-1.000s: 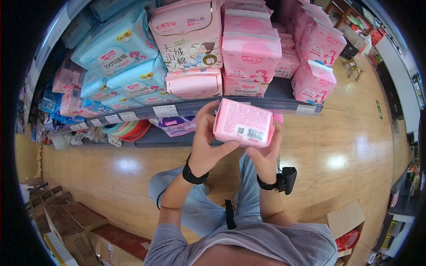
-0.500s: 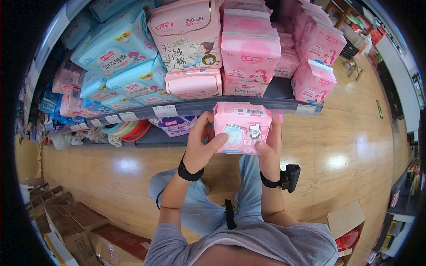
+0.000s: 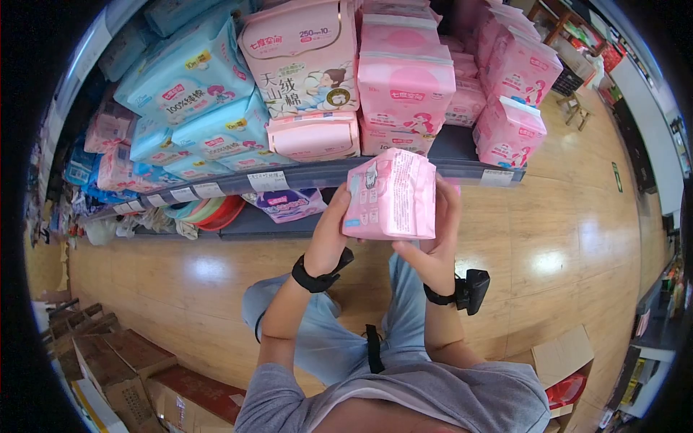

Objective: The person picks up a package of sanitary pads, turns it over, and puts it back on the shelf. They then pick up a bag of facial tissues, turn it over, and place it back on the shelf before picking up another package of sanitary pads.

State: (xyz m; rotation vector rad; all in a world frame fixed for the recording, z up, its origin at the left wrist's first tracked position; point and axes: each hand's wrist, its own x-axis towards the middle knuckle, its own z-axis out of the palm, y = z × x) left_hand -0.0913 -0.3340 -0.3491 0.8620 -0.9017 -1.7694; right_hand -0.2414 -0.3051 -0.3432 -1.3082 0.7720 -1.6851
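Note:
Between my two hands is a pink package (image 3: 393, 196), just in front of the shelf edge, with a printed text side turned toward me. My left hand (image 3: 329, 234) grips its left side, the fingers partly hidden behind it. My right hand (image 3: 437, 242) holds the right side and lower corner, thumb below the package. Behind it on the shelf stand pink packages (image 3: 406, 94), a pale pink package (image 3: 299, 61) with a pictured figure, and light blue packages (image 3: 184, 90) to the left.
A shelf edge (image 3: 317, 175) with price labels runs across in front. Below it lie a purple package (image 3: 290, 204) and red basins (image 3: 225, 215). Cardboard boxes (image 3: 130, 353) stand at the lower left, an open carton (image 3: 563, 355) at the lower right.
The pink package has been turned, so another side with dense text now faces me. My right thumb has moved off its front face to below it, and my left thumb has shifted too.

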